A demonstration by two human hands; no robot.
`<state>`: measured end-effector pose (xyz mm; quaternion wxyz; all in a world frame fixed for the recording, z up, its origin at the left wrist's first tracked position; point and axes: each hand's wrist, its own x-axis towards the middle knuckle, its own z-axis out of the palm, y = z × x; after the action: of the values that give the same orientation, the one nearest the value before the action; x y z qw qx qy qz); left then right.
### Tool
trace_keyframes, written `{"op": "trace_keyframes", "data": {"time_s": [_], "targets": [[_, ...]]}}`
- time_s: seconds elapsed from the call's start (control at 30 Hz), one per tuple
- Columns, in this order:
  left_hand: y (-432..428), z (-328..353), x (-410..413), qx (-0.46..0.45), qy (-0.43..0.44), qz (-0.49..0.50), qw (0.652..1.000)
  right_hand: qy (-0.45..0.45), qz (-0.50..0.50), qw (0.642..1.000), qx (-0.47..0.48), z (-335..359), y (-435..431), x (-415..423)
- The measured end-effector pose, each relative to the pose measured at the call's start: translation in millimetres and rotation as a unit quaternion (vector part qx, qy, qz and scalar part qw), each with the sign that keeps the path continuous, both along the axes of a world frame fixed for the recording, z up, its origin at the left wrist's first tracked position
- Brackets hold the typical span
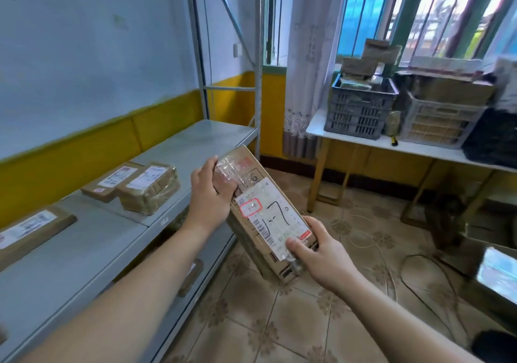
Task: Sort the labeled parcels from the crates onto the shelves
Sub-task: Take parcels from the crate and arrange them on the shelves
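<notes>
I hold a long cardboard parcel (265, 214) with a white shipping label and clear tape, tilted in the air just off the front edge of the grey metal shelf (92, 250). My left hand (208, 194) grips its far upper end and my right hand (321, 253) grips its near lower end, thumb on the label. Three labeled parcels lie on the shelf: two side by side (148, 187) (112, 180) and one at the left edge (30, 231). A dark grey crate (361, 110) and a light crate (439, 122) holding parcels stand on a white table.
The white table (319, 124) stands under the window at the right. A black crate (492, 138) sits at its right end. A lower shelf holds another parcel (191, 276). Cables (419, 267) run over the tiled floor, and a box (495, 273) sits at the lower right.
</notes>
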<state>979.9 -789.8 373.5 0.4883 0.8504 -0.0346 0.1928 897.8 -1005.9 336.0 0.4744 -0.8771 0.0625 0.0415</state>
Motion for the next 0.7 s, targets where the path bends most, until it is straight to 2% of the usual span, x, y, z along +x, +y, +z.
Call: {"op": "trace_keyframes", "data": {"time_s": [0.27,0.53,0.7], "targets": [[-52,-28,102,-0.001,0.065,0.006,0.998,0.030,0.020,0.999,-0.009,-31,-58,111],[-112,-80,185,-0.037,0.149,0.101,0.983,0.077,0.116,0.988,-0.060,-58,-142,251],[-121,-102,207,-0.079,0.215,0.181,0.956,0.104,0.171,0.975,-0.098,-59,-146,324]]}}
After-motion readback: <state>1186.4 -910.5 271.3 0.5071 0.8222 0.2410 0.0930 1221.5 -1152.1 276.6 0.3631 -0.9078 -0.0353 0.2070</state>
